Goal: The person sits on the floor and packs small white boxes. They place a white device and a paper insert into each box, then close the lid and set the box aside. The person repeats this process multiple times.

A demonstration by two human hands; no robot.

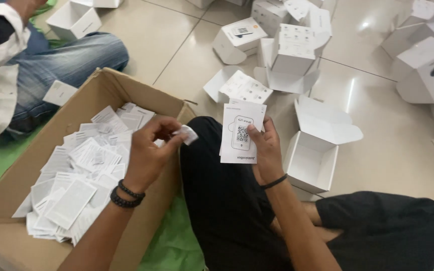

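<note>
The left hand pinches a small white paper piece between thumb and fingers, just above the edge of the cardboard box full of white leaflets. The right hand is closed on a white card, holding it upright by its right edge over the black-trousered knee. To do this well, I think the card should stay flat and unbent, held only at the edge. Beyond the knee an open white carton stands on the floor, near the right hand. More white cartons lie farther away, and another person's jeans are at the far left.
</note>
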